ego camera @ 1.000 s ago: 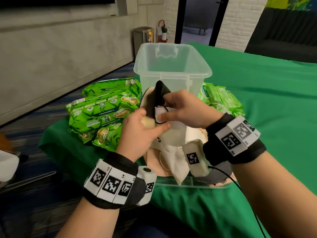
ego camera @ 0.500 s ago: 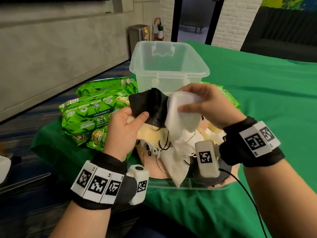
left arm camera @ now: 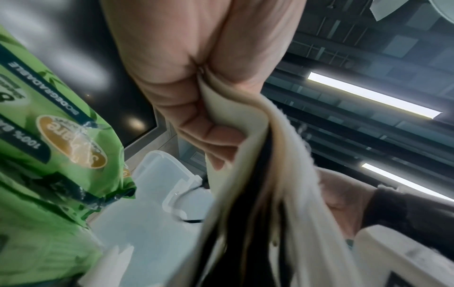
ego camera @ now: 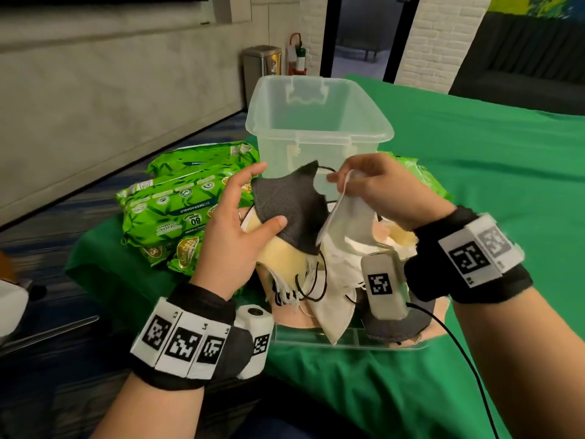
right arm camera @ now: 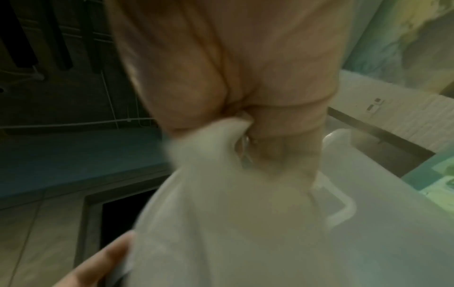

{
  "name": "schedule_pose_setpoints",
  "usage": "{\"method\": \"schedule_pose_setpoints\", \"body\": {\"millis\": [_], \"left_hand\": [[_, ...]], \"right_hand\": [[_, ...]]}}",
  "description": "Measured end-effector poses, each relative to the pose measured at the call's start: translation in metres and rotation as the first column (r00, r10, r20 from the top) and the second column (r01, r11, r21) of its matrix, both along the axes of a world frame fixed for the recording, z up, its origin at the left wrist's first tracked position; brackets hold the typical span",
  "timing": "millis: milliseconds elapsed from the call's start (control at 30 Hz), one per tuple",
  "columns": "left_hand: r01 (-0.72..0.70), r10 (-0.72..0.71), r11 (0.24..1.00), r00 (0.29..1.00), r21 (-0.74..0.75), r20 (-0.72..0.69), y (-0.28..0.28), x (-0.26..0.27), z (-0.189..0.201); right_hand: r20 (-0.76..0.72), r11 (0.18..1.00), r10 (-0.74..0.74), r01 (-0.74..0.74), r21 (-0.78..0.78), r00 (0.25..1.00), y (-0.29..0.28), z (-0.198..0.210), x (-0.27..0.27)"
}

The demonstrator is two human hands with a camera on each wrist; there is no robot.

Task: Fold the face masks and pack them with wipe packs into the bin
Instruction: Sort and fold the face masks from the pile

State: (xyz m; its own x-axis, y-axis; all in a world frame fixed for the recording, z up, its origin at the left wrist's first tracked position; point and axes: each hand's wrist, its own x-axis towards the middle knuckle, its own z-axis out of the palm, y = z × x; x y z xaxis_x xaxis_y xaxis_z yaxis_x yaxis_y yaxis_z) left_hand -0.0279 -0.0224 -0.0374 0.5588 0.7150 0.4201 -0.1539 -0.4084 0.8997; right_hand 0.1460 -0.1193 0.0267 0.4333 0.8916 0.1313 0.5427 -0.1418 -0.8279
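Face masks [ego camera: 329,299] lie heaped nearest the person, white, cream, pink and grey ones tangled with black ear loops on a clear plastic lid [ego camera: 316,339] at the front edge of the tabletop [ego camera: 474,185], which is draped in green cloth. Just above that heap the left hand [ego camera: 232,239] pinches a dark grey mask [ego camera: 291,207] together with a cream mask [ego camera: 285,258], thumb pressed on the grey fabric while the other fingers stretch up loosely. Beside it, the right hand [ego camera: 383,191] grips a white mask [ego camera: 348,213], fingers curled round its upper edge; the right wrist view shows the cloth bunched in the fist [right arm camera: 236,108], though blurred. The two held masks touch along their inner edges. To the left, green wipe packs [ego camera: 186,204] are stacked, and more [ego camera: 424,175] peek out behind the right hand. Beyond the hands stands the clear bin [ego camera: 316,134], open at the top.
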Motion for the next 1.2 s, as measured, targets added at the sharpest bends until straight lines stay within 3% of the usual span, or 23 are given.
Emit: {"method": "schedule_pose_setpoints", "body": {"millis": [67, 200, 333, 400, 600, 700, 767, 800, 867, 933, 1033, 1133, 1200], "left_hand": [[0.003, -0.003, 1.0, 1.0, 0.002, 0.015, 0.002, -0.002, 0.0], [-0.006, 0.011, 0.997, 0.998, 0.077, -0.065, 0.0, 0.0, -0.001], [-0.03, 0.034, 0.999, 0.993, 0.035, -0.112, -0.005, 0.002, 0.002], [-0.021, 0.017, 0.998, 0.997, -0.057, -0.081, -0.008, 0.001, 0.006], [-0.006, -0.001, 0.979, 0.999, -0.204, -0.033, -0.01, 0.004, 0.007], [-0.056, 0.046, 0.979, 0.998, -0.195, -0.053, -0.007, 0.007, 0.003], [-0.08, 0.068, 0.977, 0.996, -0.2, -0.065, -0.006, 0.008, 0.003], [-0.079, 0.067, 0.976, 0.996, -0.203, -0.063, -0.007, 0.008, 0.004], [-0.058, 0.05, 0.972, 0.998, -0.226, -0.039, -0.007, 0.009, 0.004], [-0.029, 0.033, 0.969, 0.999, -0.246, 0.014, -0.008, 0.009, 0.004], [-0.025, 0.033, 0.972, 0.999, -0.234, 0.031, -0.009, 0.009, 0.003], [-0.03, 0.028, 0.984, 0.999, -0.175, -0.018, -0.01, 0.009, 0.002], [0.003, -0.008, 0.989, 0.999, -0.15, -0.031, -0.01, 0.007, 0.0]], "right_hand": [[-0.05, 0.988, -0.12, 0.124, 0.092, 0.992, -0.002, 0.003, 0.005], [-0.119, 0.956, -0.124, 0.15, 0.251, 0.985, -0.007, 0.014, 0.005], [-0.193, 0.981, 0.006, 0.032, 0.191, 0.981, -0.008, 0.017, 0.002], [-0.226, 0.985, 0.033, 0.007, 0.174, 0.974, -0.007, 0.015, 0.0], [-0.104, 0.975, -0.006, 0.029, 0.22, 0.995, -0.002, 0.007, -0.006], [-0.005, 0.843, -0.244, 0.214, 0.493, 0.97, 0.0, 0.008, -0.001], [0.033, 0.752, -0.305, 0.219, 0.622, 0.952, -0.002, 0.011, -0.002], [0.068, 0.751, -0.276, 0.171, 0.638, 0.959, -0.003, 0.011, -0.004], [0.169, 0.841, -0.091, -0.015, 0.54, 0.981, -0.004, 0.008, -0.013], [0.266, 0.93, 0.14, -0.218, 0.295, 0.954, -0.004, 0.001, -0.023], [0.262, 0.93, 0.353, -0.368, 0.01, 0.898, -0.002, -0.009, -0.03], [0.072, 0.943, 0.318, -0.323, 0.084, 0.945, -0.002, -0.007, -0.026], [0.13, 0.964, 0.206, -0.224, 0.143, 0.97, 0.0, -0.005, -0.023]]}}
